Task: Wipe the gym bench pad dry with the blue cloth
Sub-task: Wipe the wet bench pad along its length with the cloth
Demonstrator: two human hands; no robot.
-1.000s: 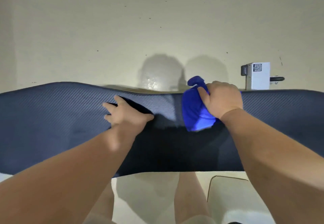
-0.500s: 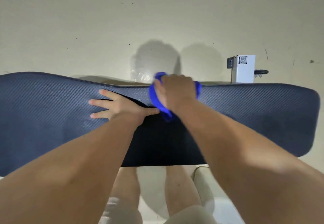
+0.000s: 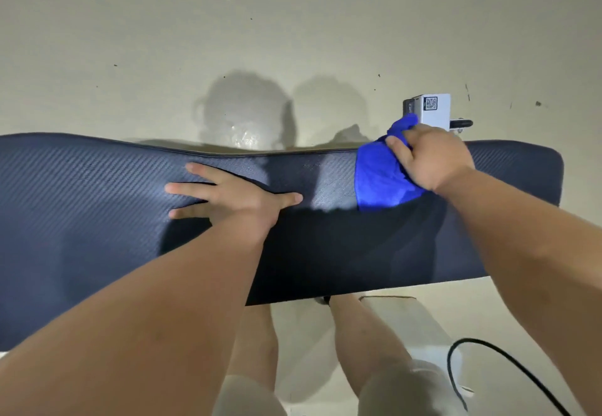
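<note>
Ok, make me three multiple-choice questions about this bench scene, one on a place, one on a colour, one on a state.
1. Where is the cloth on the pad?
A. Left end
B. Toward the right end, at the far edge
C. Middle of the near edge

2. What colour is the box beyond the pad?
A. White
B. Red
C. Green

3. What is the left hand doing?
A. Gripping the cloth
B. Hanging clear of the pad
C. Lying flat on the pad, fingers spread

Answers: 1 B, the right hand grips the cloth near the pad's right end, by the far edge. 2 A, the box is plainly white, with a small code label. 3 C, its palm and straight fingers rest on the pad's middle.
</note>
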